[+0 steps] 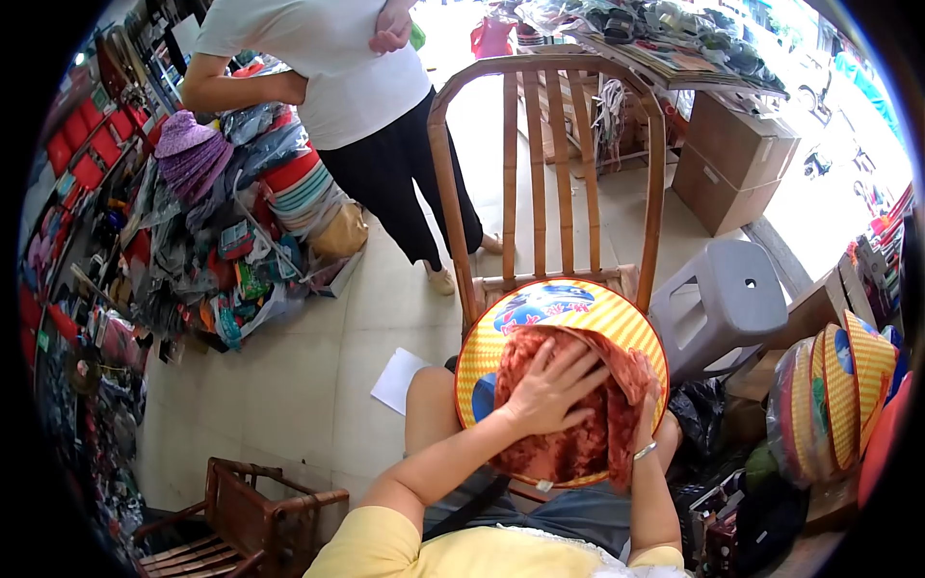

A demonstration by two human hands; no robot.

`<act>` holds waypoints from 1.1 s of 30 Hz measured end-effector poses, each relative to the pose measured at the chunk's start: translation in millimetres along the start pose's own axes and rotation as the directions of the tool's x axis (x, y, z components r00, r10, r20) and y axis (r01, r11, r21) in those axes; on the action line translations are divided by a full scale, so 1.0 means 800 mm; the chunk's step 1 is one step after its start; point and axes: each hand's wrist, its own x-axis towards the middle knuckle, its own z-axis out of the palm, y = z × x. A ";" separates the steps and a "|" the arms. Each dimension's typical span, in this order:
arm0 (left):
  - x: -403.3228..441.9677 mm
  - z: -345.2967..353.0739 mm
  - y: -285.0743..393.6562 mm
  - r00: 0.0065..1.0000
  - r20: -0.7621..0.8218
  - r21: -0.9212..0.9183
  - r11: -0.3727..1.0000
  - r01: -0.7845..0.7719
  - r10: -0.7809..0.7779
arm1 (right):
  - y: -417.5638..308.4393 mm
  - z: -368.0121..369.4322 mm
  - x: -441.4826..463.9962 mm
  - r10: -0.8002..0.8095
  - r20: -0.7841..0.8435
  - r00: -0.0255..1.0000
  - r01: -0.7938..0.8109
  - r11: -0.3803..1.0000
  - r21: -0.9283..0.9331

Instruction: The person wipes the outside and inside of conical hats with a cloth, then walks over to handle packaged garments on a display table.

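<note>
A reddish-brown, velvety piece of cloth [578, 446] lies bunched over a round yellow-and-white patterned hat [631, 329] with blue and red print. The round hat rests over my lap, against the seat of a bamboo chair. My left hand [554, 390] lies flat on the cloth, fingers spread. At the cloth's right edge is my right hand [647, 405], a bracelet at its wrist; its fingers, partly hidden by a fold, hold that edge. A small white tag [544, 486] shows at the cloth's lower edge.
The bamboo chair [438, 144] faces me, with a grey plastic stool [742, 289] to its right. Patterned hats [836, 395] stack at right. A person in a white shirt [337, 77] stands ahead. A small wooden chair [255, 501] and heaped goods [183, 270] lie left.
</note>
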 end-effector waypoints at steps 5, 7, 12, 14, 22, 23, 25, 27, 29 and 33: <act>-0.059 0.026 -0.085 0.887 -0.048 -0.257 0.864 0.433 -0.459 | -0.113 -0.039 -0.007 -0.117 -0.026 0.993 0.105 0.957 -0.270; -0.107 0.046 -0.117 0.832 -0.073 -0.277 0.813 0.513 -0.550 | -0.128 -0.045 -0.004 -0.044 -0.010 0.999 0.042 0.987 -0.152; -0.153 0.050 -0.069 0.732 -0.106 -0.264 0.729 0.631 -0.673 | -0.131 -0.047 -0.006 -0.047 0.002 0.999 0.047 0.990 -0.134; -0.158 0.056 -0.020 0.802 -0.080 -0.122 0.804 0.582 -0.592 | -0.129 -0.046 -0.006 -0.053 0.005 0.999 0.054 0.989 -0.135; -0.044 0.031 0.041 0.995 0.034 0.012 0.995 0.094 -0.095 | -0.078 -0.031 -0.006 -0.197 0.001 0.980 0.189 0.939 -0.286; -0.025 0.020 0.031 0.997 0.011 0.005 0.997 0.083 -0.083 | -0.080 -0.028 -0.007 -0.151 0.010 0.989 0.148 0.954 -0.262; 0.007 -0.002 0.007 0.985 -0.065 -0.081 0.985 0.153 -0.158 | -0.071 -0.017 -0.011 0.017 0.115 0.993 -0.029 0.994 0.106; 0.020 -0.004 -0.026 0.947 -0.098 -0.237 0.931 0.276 -0.306 | -0.068 -0.017 -0.019 0.149 0.183 0.972 -0.212 0.892 0.398; 0.008 0.015 -0.065 0.906 -0.026 -0.258 0.878 0.402 -0.422 | -0.077 -0.024 -0.017 0.073 0.076 0.994 -0.087 0.976 0.198; -0.052 0.049 -0.127 0.813 -0.032 -0.281 0.786 0.551 -0.582 | -0.121 -0.046 -0.007 -0.088 0.025 0.996 0.091 0.984 -0.150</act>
